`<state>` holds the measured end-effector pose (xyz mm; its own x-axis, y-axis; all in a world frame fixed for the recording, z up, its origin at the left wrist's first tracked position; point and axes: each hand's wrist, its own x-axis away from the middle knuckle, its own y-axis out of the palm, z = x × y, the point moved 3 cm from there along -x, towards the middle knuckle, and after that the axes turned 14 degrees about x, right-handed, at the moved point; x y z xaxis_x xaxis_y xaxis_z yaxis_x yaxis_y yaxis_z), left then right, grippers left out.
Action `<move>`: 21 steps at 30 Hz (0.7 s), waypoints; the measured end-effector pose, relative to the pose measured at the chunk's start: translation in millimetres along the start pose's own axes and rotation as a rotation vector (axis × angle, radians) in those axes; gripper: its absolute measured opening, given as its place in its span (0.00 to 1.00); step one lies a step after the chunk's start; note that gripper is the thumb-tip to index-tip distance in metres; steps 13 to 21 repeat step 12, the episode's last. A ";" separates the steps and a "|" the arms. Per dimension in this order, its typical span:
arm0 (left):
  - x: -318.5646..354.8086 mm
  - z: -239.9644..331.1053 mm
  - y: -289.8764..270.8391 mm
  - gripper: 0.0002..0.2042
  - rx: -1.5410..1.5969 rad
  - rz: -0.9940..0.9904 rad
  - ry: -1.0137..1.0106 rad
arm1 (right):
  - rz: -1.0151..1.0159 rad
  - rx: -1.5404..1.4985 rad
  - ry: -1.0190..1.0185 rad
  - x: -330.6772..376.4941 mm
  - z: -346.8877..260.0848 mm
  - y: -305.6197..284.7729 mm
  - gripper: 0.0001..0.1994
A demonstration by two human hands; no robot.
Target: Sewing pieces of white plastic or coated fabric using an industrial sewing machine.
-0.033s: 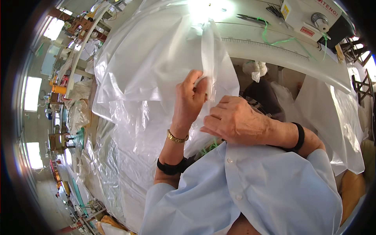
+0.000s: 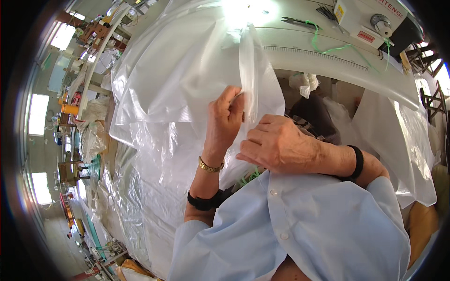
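Observation:
A large sheet of translucent plastic film (image 2: 183, 93) hangs over the near table edge and spreads down to my left. Its folded edge strip (image 2: 249, 70) runs from under a bright lamp glow toward my hands. My left hand (image 2: 225, 114) is closed at the strip's left side, thumb and forefinger pinching the film. At the strip's lower end, close to my body, my right hand (image 2: 276, 145) has curled fingers turned toward the film. Those fingertips are partly hidden, so what they grip cannot be made out.
A white sewing machine head (image 2: 370, 23) stands at the far right of the table (image 2: 290, 37). Dark scissors (image 2: 300, 22), green thread (image 2: 328, 49) and a ruler scale (image 2: 318, 55) are nearby. More film (image 2: 393, 140) hangs at right. Cluttered workbenches (image 2: 93, 61) line the left.
The whole view has shifted very slightly. Both hands keep nearly the same pose, and the strip shows a little broader beside my left fingers.

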<state>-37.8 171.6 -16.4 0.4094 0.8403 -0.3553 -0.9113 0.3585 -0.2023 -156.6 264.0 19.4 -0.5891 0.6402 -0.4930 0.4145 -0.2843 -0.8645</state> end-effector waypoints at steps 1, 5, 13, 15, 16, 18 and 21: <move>-1.4 -0.9 -3.7 0.04 -0.024 -0.015 0.055 | 0.068 0.039 -0.051 -2.9 -1.5 -0.9 0.11; 3.8 -13.5 -5.6 0.05 0.177 -0.109 -0.143 | -0.364 0.193 -0.167 -4.2 -3.4 14.4 0.08; 5.7 -17.7 -12.5 0.07 0.367 -0.029 -0.276 | -0.343 0.229 -0.274 -13.0 -7.7 18.0 0.04; 5.7 -17.7 -12.5 0.07 0.367 -0.029 -0.276 | -0.343 0.229 -0.274 -13.0 -7.7 18.0 0.04; 5.7 -17.7 -12.5 0.07 0.367 -0.029 -0.276 | -0.343 0.229 -0.274 -13.0 -7.7 18.0 0.04; 5.7 -17.7 -12.5 0.07 0.367 -0.029 -0.276 | -0.343 0.229 -0.274 -13.0 -7.7 18.0 0.04; 5.7 -17.7 -12.5 0.07 0.367 -0.029 -0.276 | -0.343 0.229 -0.274 -13.0 -7.7 18.0 0.04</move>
